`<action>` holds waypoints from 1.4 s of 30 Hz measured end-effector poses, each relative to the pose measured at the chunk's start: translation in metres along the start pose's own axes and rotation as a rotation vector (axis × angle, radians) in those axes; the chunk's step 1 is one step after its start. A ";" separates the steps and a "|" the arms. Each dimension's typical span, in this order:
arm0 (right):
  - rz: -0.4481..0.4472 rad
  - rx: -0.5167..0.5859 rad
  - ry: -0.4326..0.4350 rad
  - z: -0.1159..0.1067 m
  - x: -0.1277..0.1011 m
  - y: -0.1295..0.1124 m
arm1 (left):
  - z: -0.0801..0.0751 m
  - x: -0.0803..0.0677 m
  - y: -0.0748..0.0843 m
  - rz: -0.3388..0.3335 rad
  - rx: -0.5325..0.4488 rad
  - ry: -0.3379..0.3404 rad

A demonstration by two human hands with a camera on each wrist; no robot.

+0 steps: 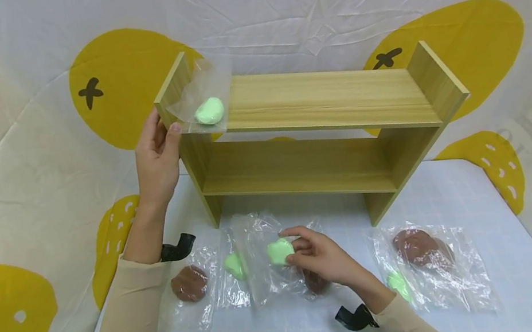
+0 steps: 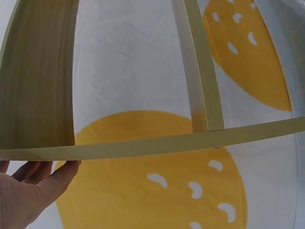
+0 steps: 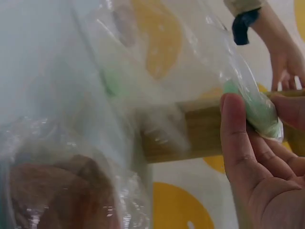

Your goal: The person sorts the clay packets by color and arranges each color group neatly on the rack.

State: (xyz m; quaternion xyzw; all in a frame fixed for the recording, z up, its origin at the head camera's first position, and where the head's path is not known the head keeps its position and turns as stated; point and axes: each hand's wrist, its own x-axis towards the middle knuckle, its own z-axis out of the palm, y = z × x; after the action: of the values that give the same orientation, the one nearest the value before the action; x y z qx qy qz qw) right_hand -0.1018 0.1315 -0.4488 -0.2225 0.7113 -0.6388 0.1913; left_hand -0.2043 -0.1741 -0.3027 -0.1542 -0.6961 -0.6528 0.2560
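Between thumb and fingers, my right hand [image 1: 323,255] pinches a clear plastic bag at its light green lump [image 1: 280,251]. In the right wrist view, the bag's clear film [image 3: 167,95] spreads out leftward from the fingers. My left hand [image 1: 158,168] rests its fingertips against the outer left side of a two-tier wooden shelf [image 1: 323,96]. Just beside that thumb, another clear bag with a green lump [image 1: 209,111] lies on the upper board at its left end. The left wrist view has the fingertips at the side panel [image 2: 143,146].
Below the shelf, the table carries a bagged brown lump [image 1: 189,284], a bagged green lump [image 1: 234,266] and a partly hidden brown one [image 1: 317,282]. Further right lie a bagged brown lump [image 1: 417,246] and a green one [image 1: 397,285]. A patterned cloth [image 1: 283,12] hangs behind.
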 end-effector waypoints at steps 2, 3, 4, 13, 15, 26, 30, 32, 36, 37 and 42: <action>-0.029 0.028 -0.009 -0.001 -0.002 -0.007 | 0.000 0.000 0.000 0.006 -0.008 -0.002; -0.045 0.042 -0.014 -0.002 -0.002 -0.009 | 0.000 0.000 0.000 0.009 -0.011 -0.003; -0.060 0.054 -0.018 -0.002 -0.002 -0.011 | 0.001 0.000 0.000 0.011 -0.015 -0.004; -0.125 0.165 -0.034 -0.007 -0.004 -0.025 | 0.001 -0.001 0.001 0.009 -0.019 -0.002; -0.132 0.171 -0.030 -0.009 -0.005 -0.029 | 0.001 -0.001 0.001 0.009 -0.018 -0.002; -0.217 0.178 0.034 -0.028 -0.013 -0.059 | 0.000 0.001 -0.001 0.007 -0.012 0.001; -0.302 0.216 0.056 -0.035 -0.017 -0.074 | 0.000 0.001 -0.001 0.006 -0.020 0.002; -0.348 0.242 0.057 -0.037 -0.019 -0.081 | 0.000 0.000 -0.001 0.007 -0.026 0.001; -0.443 0.283 0.037 -0.040 -0.022 -0.094 | 0.000 0.000 0.000 0.009 -0.033 -0.002; -0.466 0.288 0.031 -0.041 -0.022 -0.096 | 0.000 0.000 0.000 0.009 -0.036 -0.003; -0.551 0.338 0.054 -0.043 -0.024 -0.110 | 0.000 0.001 -0.001 0.006 -0.029 -0.003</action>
State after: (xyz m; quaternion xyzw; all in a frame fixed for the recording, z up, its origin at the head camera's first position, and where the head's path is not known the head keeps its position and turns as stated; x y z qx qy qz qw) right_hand -0.0976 0.1707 -0.3351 -0.3547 0.5130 -0.7812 0.0265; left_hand -0.2053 -0.1743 -0.3030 -0.1610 -0.6864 -0.6618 0.2547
